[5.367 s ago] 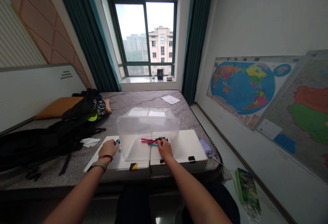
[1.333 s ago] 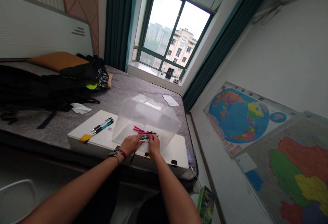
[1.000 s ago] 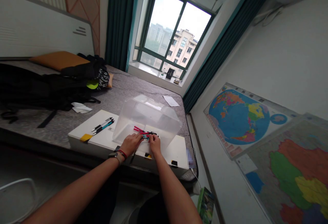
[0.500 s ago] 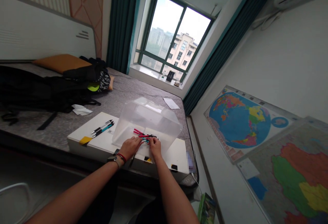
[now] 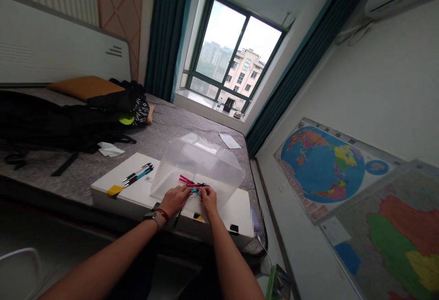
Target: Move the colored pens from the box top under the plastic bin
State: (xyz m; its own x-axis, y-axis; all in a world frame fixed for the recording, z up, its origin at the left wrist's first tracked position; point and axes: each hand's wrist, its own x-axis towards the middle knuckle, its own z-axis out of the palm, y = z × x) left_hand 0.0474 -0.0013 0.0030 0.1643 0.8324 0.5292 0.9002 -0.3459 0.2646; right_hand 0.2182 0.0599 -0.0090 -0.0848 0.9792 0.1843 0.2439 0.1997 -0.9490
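My left hand and my right hand meet at the open front of a clear plastic box, which stands on white boards. Both hands touch a small bunch of pink, teal and black pens. The fingers of my right hand pinch the bunch. A dark pen pokes down from under my left hand, apparently held there. Two or three other pens lie on the white board to the left, out of reach of my fingers.
The boards rest on a grey mattress. A black backpack, an orange cushion and a crumpled tissue lie to the left. A sheet of paper lies farther back. Wall maps hang on the right.
My head has turned and tilted since the oldest frame, showing pens on the left board. Both hands have come together at the pens, and my right fingers now pinch them closely.
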